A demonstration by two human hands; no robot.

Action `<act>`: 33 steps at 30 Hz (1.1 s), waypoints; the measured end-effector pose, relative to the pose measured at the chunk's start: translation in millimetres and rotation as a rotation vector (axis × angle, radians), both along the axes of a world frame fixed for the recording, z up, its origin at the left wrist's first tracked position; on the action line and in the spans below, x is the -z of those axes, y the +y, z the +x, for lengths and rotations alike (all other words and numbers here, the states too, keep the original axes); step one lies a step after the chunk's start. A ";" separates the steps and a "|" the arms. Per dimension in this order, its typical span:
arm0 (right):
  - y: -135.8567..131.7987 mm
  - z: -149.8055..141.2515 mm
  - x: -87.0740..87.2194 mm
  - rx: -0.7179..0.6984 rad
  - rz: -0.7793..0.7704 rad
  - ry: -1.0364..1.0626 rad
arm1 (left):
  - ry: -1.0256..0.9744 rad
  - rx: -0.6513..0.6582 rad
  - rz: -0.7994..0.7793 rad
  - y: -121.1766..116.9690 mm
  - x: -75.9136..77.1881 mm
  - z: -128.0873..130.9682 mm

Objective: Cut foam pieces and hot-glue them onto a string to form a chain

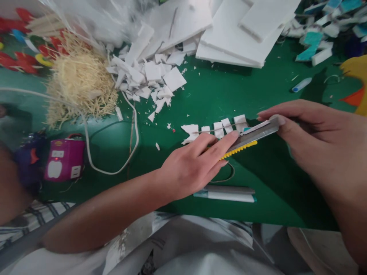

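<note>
My left hand [197,164] reaches across the table with its fingers closed around a grey metal strip [255,134], which has a yellow ridged piece [240,149] along its underside. Its exact kind is unclear; it looks like a cutter knife. My right hand [312,133] pinches the far end of the strip between thumb and fingers. Just beyond the left fingers, several white foam pieces [218,130] sit in a row along a thin stick, the leftmost one notched like a tail. A bit of teal shows by the strip; my fingers hide part of the row.
White foam scraps [155,76] and large foam sheets [237,38] lie at the back. Left are wood shavings [83,76], a white cable [137,130] and a magenta socket box [64,159]. Near the front edge lies a white strip [231,196]. Teal-white pieces [312,42] are back right.
</note>
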State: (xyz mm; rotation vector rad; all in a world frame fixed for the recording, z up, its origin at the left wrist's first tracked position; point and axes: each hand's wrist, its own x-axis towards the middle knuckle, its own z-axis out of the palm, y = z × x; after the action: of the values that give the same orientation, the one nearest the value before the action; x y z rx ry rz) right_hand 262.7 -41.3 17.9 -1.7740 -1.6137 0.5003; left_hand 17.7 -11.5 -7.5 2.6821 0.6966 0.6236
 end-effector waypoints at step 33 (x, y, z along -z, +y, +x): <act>7.0 32.3 13.0 -0.373 0.122 -0.479 | 0.011 -0.218 0.045 7.5 -4.1 -9.4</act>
State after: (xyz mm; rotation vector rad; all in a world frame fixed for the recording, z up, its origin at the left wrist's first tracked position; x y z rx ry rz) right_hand 294.9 -34.3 4.9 -1.5802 -2.2766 0.1343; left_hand 8.3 -4.0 -3.4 2.6733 0.9986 0.6859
